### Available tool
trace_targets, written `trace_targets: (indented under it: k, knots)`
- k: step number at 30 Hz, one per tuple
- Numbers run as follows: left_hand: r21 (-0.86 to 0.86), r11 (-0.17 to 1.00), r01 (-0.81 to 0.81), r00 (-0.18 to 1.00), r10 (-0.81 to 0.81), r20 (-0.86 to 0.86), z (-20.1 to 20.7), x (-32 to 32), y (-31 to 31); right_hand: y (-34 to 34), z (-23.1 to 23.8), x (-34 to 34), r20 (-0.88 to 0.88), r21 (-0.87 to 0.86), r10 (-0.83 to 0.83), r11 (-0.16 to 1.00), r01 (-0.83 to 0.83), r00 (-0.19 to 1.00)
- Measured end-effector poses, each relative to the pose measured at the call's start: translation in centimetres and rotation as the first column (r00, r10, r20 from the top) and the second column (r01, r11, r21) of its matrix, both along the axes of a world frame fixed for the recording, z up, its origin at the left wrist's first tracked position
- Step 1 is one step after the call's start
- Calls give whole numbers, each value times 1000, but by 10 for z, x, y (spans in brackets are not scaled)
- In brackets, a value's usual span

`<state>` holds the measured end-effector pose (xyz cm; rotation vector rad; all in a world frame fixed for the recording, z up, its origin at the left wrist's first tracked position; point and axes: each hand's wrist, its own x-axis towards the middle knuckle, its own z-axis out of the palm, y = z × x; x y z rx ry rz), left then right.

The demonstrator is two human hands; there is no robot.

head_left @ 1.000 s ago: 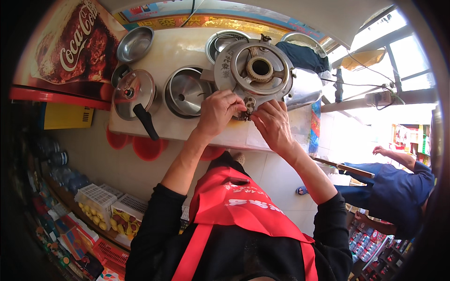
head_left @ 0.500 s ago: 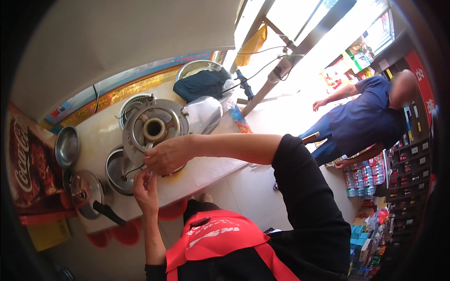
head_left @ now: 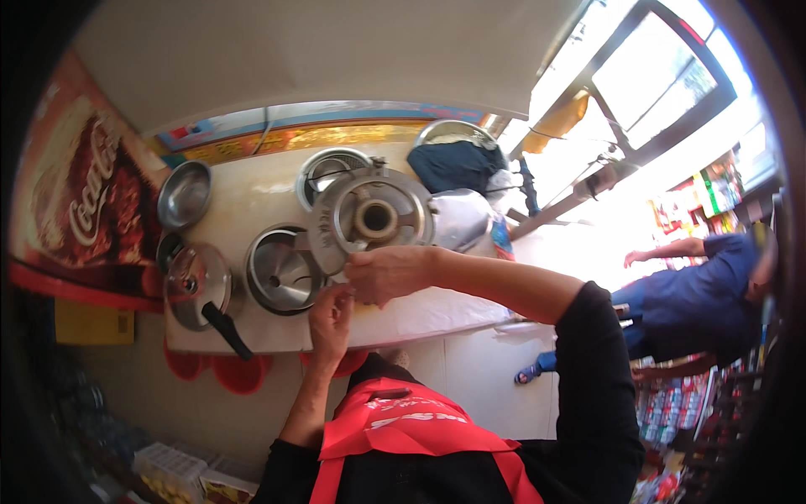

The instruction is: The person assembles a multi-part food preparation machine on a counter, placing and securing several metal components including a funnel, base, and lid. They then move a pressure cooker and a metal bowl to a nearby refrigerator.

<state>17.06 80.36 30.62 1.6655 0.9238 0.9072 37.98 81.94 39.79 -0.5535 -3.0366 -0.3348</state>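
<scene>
Beyond the curled fingers of the right hand (head_left: 388,275), the metal machine (head_left: 340,223) stands on the worktop (head_left: 243,189); the left hand (head_left: 330,321) bunches its fingers just below. Slipping fingers could send something loose into the steel pot (head_left: 262,294) leftward. Contact is hidden; I cannot tell whether either hand grips anything.

Right hand (head_left: 388,275) up at near rim of steel machine (head_left: 375,220), fingers bent! Left hand (head_left: 332,317) just beside it, fingertips close together, grip too small to tell. Both by front edge of table (head_left: 445,314). Lidded pot (head_left: 201,284) at front left corner, black handle (head_left: 227,330) jutting past edge! Dark cloth (head_left: 457,168) near back right corner.
</scene>
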Motion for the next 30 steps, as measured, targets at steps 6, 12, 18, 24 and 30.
trace_targets:
  k: [6,12,18,24,30]
  knots:
    - [82,988,-128,991,124,42,-3,-1,1,39,20,38,-364,-28,-324,941,337,873]
    - [-341,933,-117,944,211,255,-37,5,5,98,0,83,-141,32,-908,395,918,395]
    - [-558,829,-32,924,238,300,-47,11,9,105,-16,90,-135,-360,-965,260,896,226]
    - [-561,827,-22,926,229,301,-45,12,11,110,-15,104,-540,-188,-775,491,851,328]
    - [-546,837,-24,935,213,285,-50,10,12,100,-10,122,-314,-266,-902,383,884,296]
